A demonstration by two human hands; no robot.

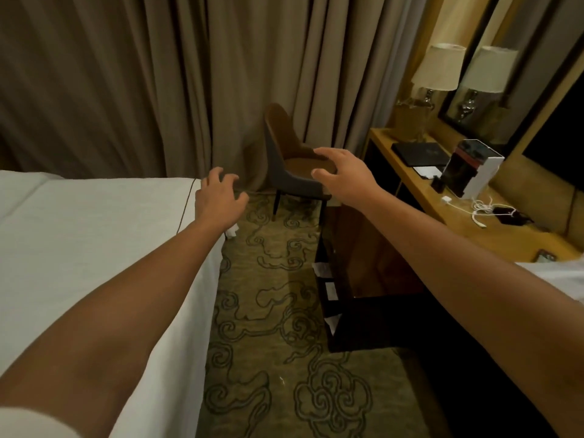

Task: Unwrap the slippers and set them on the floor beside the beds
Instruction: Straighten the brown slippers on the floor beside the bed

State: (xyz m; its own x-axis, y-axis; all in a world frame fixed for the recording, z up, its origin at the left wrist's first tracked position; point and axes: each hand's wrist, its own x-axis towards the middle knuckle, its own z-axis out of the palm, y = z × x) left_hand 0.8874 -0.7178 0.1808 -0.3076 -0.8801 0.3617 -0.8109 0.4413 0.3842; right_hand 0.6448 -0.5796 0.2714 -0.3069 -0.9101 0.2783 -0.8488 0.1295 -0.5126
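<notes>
Plainly, both hands are empty: the left hand reaches forward over the corner of the white bed with its fingers spread and loosely curled; the right hand is held out over the carpeted floor, open and wide, with the brown chair behind it. No wrapped slippers can be made out for certain; a small white scrap on the floor just under the left wrist, at the foot corner of the bed, might be part of a slipper or its wrapper, though it is too small and half hidden to tell. Hotel slippers in film should be very light, soft and floppy, the wrap thin, slick and easy to tear; they are best pinched at a seam or loose edge of the film, then held by the sole or toe band once bare. Nothing breakable there; the worry is only the film slipping through the fingers. Pale slips of paper lie against the dark bench across the aisle.
</notes>
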